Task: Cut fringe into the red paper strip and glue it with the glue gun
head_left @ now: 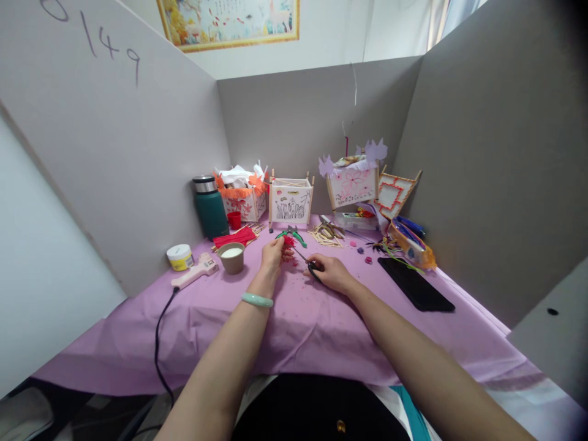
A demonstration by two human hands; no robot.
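My left hand [274, 254], with a pale green bangle on its wrist, pinches a small bunch of red material [289, 242], paper or cloth, I cannot tell which. In my right hand [331, 272] is a pair of scissors [314, 270] with dark handles. Its blades point up and left toward the red piece; whether they touch it is too small to tell. Small red scraps [294, 263] lie on the purple cloth below. Just beyond my left hand rest green-handled pliers [300, 238].
Left stand a green bottle [210, 208], a cup with white contents [231, 258], a glue gun [195, 272] and a white tub [180, 257]. Decorated box lanterns [291, 202] line the back. On the right lie a black phone [413, 283] and a pouch [411, 245]. Grey panels [316, 116] surround the table.
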